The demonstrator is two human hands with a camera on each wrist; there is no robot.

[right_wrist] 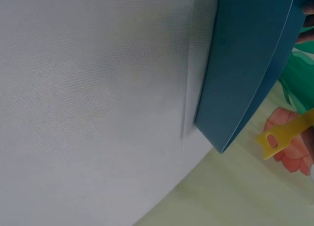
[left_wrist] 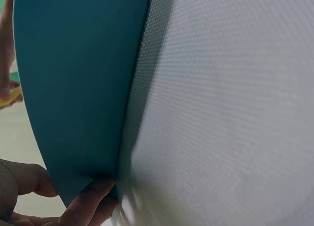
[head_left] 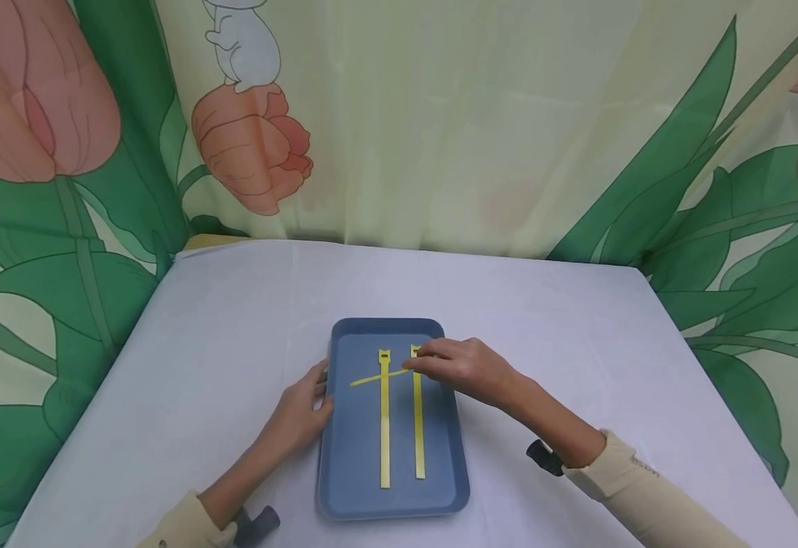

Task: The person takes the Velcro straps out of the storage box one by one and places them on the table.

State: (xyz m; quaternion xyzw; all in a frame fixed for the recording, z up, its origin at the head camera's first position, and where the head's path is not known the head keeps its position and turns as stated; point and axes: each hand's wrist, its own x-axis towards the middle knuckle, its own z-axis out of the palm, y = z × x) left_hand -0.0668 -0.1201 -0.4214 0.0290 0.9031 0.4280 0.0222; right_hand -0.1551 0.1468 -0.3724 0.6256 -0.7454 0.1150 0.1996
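Observation:
A blue-grey tray [head_left: 352, 449] holds two yellow hook-and-loop cable ties lying lengthwise, a left tie [head_left: 384, 426] and a right tie [head_left: 419, 434], their slotted heads at the far end. My left hand [head_left: 301, 411] grips the tray's left side, its thumb at the rim and fingertips [left_wrist: 93, 199] against the outer wall. Above the right tie's head, my right hand [head_left: 464, 368] pinches a third yellow cable tie [head_left: 371, 378], seen nearly edge-on and crossing over the left one. The held tie's slotted head [right_wrist: 277, 139] sticks out past the fingers in the right wrist view.
A white cloth covers the table [head_left: 550, 327] around the tray. Behind the table's far edge hangs a curtain [head_left: 440, 137] printed with tulips and a white rabbit. Dark wrist devices show near both cuffs.

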